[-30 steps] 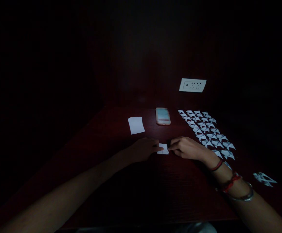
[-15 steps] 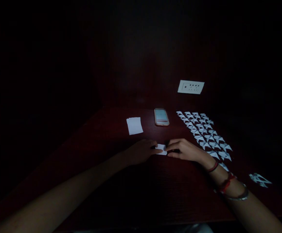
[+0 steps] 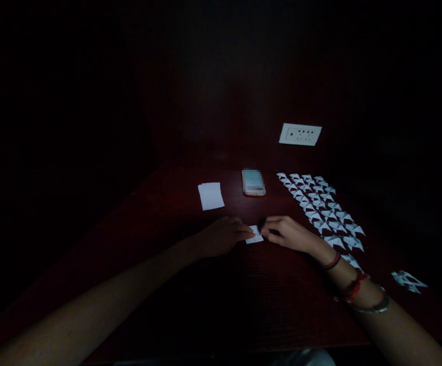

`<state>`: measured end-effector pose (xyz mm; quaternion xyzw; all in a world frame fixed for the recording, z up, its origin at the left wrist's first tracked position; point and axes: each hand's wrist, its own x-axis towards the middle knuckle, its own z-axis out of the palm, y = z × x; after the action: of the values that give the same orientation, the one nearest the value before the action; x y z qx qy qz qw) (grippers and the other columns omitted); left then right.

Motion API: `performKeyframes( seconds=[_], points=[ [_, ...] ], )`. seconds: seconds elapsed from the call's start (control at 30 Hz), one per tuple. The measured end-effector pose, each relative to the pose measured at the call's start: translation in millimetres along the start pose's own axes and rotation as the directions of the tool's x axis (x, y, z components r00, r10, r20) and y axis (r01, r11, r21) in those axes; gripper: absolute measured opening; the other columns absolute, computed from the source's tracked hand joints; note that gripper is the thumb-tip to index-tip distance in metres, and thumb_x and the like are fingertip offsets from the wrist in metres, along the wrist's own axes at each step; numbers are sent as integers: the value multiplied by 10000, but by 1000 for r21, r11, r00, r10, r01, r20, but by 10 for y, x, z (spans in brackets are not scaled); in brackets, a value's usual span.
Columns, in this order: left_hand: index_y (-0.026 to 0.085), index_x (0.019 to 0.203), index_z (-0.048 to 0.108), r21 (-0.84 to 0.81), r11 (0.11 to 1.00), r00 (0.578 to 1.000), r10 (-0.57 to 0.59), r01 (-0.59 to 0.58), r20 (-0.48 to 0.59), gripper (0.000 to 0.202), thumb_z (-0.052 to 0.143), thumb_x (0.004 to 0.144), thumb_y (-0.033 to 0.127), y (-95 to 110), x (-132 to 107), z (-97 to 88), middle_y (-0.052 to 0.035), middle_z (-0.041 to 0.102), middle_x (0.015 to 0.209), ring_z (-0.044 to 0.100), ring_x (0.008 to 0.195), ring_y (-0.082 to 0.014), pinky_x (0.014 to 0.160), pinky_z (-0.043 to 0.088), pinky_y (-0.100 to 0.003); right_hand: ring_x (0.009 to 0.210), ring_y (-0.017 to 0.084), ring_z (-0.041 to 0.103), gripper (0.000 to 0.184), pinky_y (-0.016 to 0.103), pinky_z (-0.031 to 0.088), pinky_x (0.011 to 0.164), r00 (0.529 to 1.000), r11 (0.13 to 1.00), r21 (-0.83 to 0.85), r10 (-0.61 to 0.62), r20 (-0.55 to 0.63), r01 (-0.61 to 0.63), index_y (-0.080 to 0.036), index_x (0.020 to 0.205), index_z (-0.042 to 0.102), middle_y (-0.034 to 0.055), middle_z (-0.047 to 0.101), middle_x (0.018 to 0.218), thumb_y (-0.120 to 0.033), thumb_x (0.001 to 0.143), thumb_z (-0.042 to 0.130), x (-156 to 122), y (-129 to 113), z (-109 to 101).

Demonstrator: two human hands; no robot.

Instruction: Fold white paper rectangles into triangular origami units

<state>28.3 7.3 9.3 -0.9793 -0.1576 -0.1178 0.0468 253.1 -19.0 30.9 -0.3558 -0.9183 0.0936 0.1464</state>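
Note:
A small white paper piece lies on the dark red table between my two hands. My left hand pinches its left edge, fingers closed. My right hand presses and pinches its right edge with curled fingers; red threads and a metal bangle circle that wrist. Most of the paper is hidden under the fingertips.
Several folded white paper pieces lie in rows to the right, with a few more near the right edge. A stack of white paper squares and a phone lie behind my hands. A white wall socket sits at the back.
My right hand's fingers have moved in over the small paper, so less of it shows. The view shifted slightly. My left hand has hardly moved.

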Motion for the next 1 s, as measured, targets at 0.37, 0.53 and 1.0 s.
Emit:
performKeyframes(
  seconds=[0.37, 0.53, 1.0],
  points=[
    [247, 1206, 373, -12, 1000, 999, 26, -26, 20, 439, 413, 802, 82, -14, 14, 4, -10, 484, 1161, 419, 982, -164, 806, 323, -287, 611, 93, 488, 118, 203, 358, 593, 982, 977, 140, 173, -78, -161, -138, 701, 566, 6, 557, 684, -120, 716, 450, 52, 39, 91],
    [254, 1229, 336, 7, 1000, 999, 22, -22, 25, 488, 423, 788, 64, 0, 15, -9, -9, 485, 1158, 411, 989, -156, 801, 320, -280, 594, 89, 483, 113, 197, 351, 579, 970, 960, 167, 237, -63, -224, -136, 676, 571, -5, 554, 652, -128, 690, 460, 67, 35, 91],
    [220, 1219, 342, 26, 999, 999, 44, -45, 29, 516, 434, 750, 27, 17, 44, -7, -32, 456, 1168, 391, 1007, -176, 825, 317, -299, 579, 91, 513, 120, 192, 361, 554, 930, 913, 189, 368, -7, -360, -139, 665, 596, -1, 584, 634, -171, 671, 481, 96, 32, 93]
  ],
)
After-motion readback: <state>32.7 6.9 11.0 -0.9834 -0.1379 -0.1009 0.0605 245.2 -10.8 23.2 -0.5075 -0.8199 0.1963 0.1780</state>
